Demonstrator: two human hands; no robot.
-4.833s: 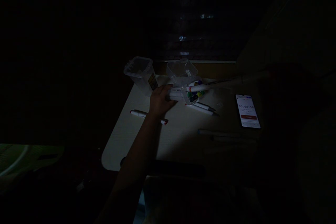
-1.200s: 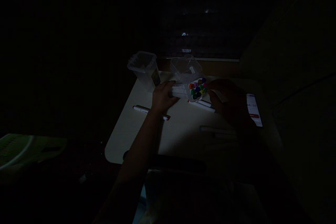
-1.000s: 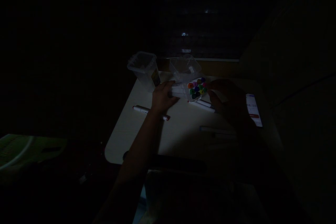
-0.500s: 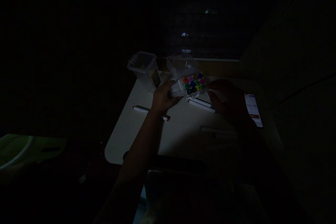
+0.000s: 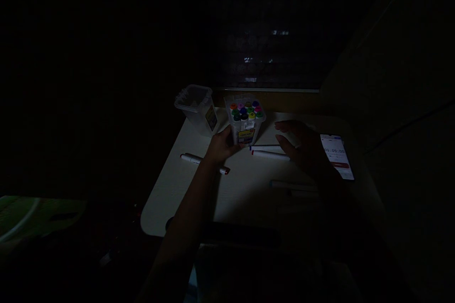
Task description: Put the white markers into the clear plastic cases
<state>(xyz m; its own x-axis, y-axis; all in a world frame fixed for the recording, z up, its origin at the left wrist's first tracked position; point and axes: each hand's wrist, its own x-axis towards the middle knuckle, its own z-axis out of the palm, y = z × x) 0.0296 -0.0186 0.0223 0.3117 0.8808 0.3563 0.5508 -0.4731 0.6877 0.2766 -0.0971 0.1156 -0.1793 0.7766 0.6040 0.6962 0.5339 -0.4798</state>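
The scene is very dark. My left hand [image 5: 221,147] grips the side of a clear plastic marker box [image 5: 245,125] that stands upright on the white table [image 5: 245,184], with several coloured marker caps [image 5: 246,110] showing at its top. My right hand [image 5: 300,147] hovers just right of the box with fingers spread and nothing in it. Two white markers [image 5: 270,152] lie on the table between my hands, below the box.
An empty clear container [image 5: 197,109] stands left of the marker box. A white marker with red ends [image 5: 203,162] lies under my left forearm. A lit phone [image 5: 337,155] rests at the right. More pens [image 5: 293,185] lie in shadow near the front.
My left hand has tipped the marker box from lying on its side to standing upright. My right hand has drawn back from the box mouth and opened.
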